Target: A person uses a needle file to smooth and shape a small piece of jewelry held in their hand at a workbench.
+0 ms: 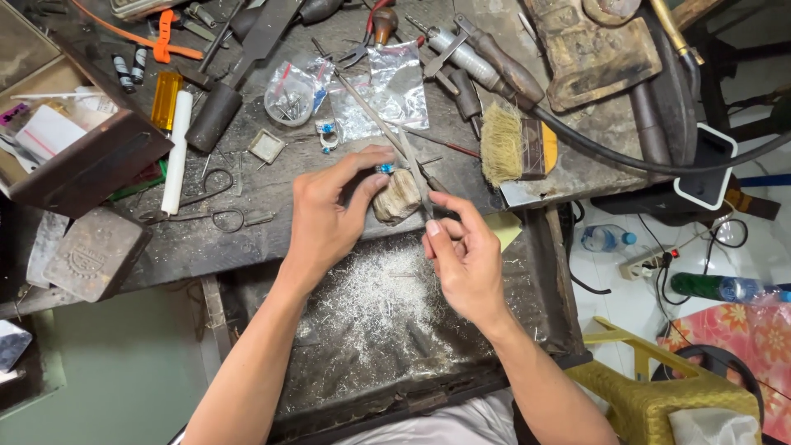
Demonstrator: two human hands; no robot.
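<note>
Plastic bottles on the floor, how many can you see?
2: a clear plastic bottle with a blue cap beside the bench, and a green plastic bottle lying farther right. Others may be hidden.

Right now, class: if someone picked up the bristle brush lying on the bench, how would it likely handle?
The brush looks light for its size, with a short wooden block behind it. Its pale bristles splay outward, so they would probably bend under a push. Lying flat on the bench, it seems unlikely to roll.

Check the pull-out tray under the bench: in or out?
Out. The tray juts toward the person below the benchtop, with metal filings lying exposed inside.
</note>
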